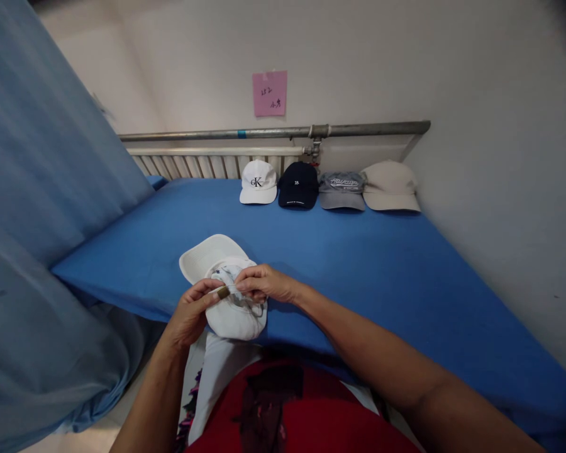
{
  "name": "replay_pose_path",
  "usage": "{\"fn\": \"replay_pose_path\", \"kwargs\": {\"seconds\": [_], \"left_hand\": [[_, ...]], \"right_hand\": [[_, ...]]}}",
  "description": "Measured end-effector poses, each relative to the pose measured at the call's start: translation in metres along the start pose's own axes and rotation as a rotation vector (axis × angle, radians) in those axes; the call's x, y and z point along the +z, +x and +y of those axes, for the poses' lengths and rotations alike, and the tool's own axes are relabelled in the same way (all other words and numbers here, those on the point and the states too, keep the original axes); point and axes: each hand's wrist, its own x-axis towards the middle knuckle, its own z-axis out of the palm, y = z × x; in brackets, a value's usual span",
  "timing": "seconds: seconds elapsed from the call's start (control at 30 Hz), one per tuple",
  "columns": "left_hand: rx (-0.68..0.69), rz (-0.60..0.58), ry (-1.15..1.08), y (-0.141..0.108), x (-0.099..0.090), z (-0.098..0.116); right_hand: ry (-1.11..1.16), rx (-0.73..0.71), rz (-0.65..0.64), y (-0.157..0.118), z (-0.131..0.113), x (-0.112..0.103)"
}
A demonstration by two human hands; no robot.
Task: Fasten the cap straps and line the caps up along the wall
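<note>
A white cap lies upturned at the near edge of the blue-covered table, its brim pointing away to the upper left and its inside showing. My left hand pinches the cap's strap at a small brown-gold buckle or tab. From the right, my right hand has its fingers closed on the strap close to that tab. The fingertips of both hands are a short distance apart over the cap's opening.
Along the table's back stand a white cap, a black cap, a grey cap and a beige cap. Behind them are a radiator and metal pipe. A blue curtain hangs at left.
</note>
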Motion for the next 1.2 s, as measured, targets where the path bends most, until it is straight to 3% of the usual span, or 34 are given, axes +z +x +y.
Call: {"fn": "replay_pose_path", "kwargs": {"seconds": [0.47,1.2], "left_hand": [[-0.055,-0.11,-0.045,0.017,0.016,0.012],[-0.133,-0.14,-0.02,0.024,0.028,0.021]], "right_hand": [[0.137,0.047,-0.038,0.001,-0.003,-0.01],[0.159,0.008,-0.053,-0.003,-0.009,-0.012]]}}
